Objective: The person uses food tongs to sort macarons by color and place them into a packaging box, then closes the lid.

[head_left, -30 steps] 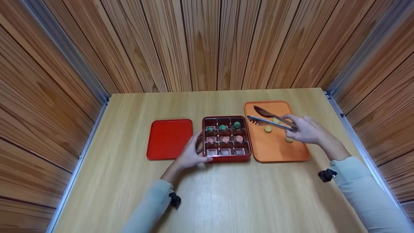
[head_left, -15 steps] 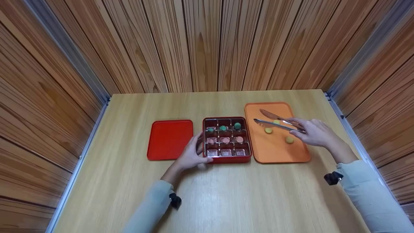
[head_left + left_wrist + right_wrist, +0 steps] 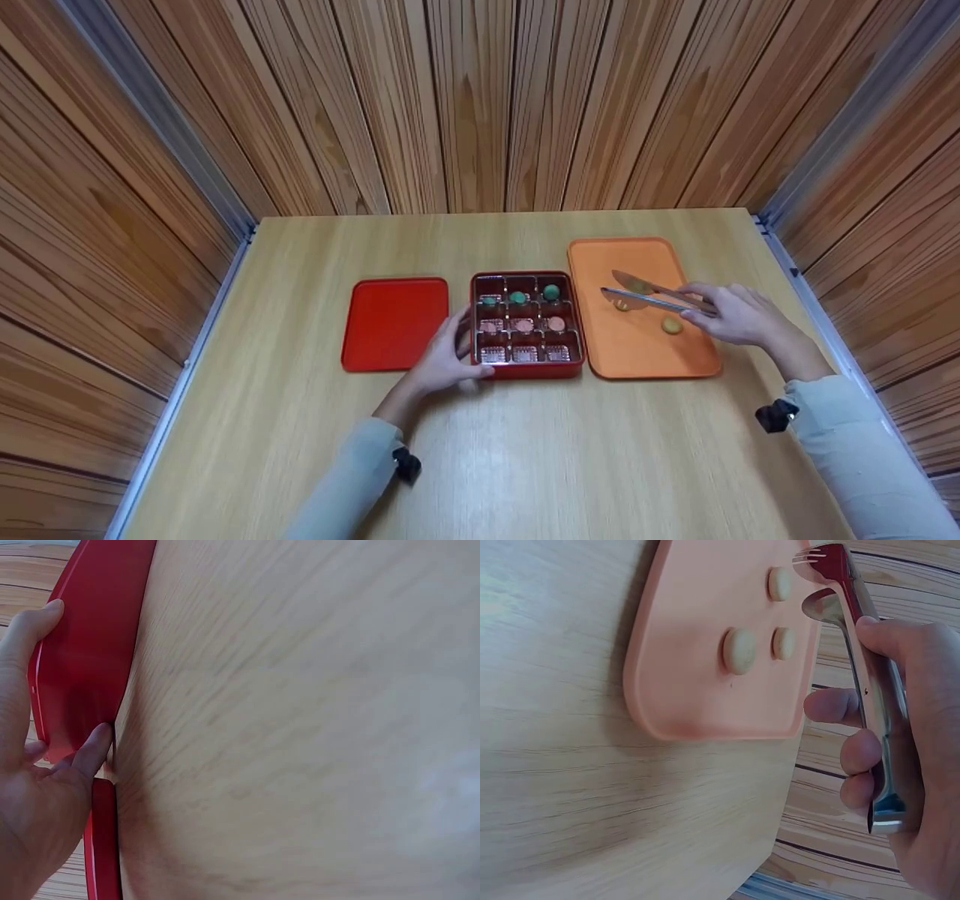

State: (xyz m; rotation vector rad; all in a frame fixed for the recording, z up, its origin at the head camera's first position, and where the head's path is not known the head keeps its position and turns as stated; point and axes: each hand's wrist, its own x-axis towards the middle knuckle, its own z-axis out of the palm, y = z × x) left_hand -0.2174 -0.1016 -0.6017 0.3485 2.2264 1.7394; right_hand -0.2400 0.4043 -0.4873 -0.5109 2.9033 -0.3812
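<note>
My left hand holds the left side of a red compartment box, thumb at its near corner. In the left wrist view the thumb and a finger touch the box's red wall. Green macarons lie in its back row and pink macarons in the middle row. My right hand grips metal serving tongs, their arms spread over the orange tray. Under and beside the tongs are three yellow macarons; nothing shows between the tong tips.
A flat red lid lies left of the box, close to my left hand. The orange tray stands right against the box's right side. Wood-panelled walls close off the back and both sides of the table.
The right hand has moved the spread tongs to the right and toward me, over the yellow macarons, and their tips have come closer together. The left hand keeps its hold on the box.
</note>
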